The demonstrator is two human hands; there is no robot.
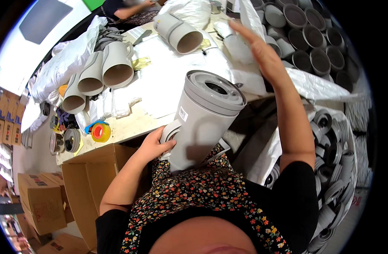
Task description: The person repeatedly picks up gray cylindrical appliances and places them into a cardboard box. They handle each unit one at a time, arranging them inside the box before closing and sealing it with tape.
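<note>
A tall grey plastic jug (202, 122) with a ring-shaped lid stands tilted against my lap. My left hand (155, 144) grips its white handle. My right hand (261, 53) is stretched far forward over the table, fingers together, reaching at a white plastic bag (236, 42); whether it touches the bag I cannot tell.
Several open grey jugs (117, 70) lie on their sides on the table (130, 125), one more (181, 34) further back. Stacked grey tubs (312, 38) fill the right. Lids (333, 178) fill a sack at my right. An orange tape roll (101, 132) sits near the edge. Cardboard boxes (92, 169) stand at left. Another person (126, 10) works far across.
</note>
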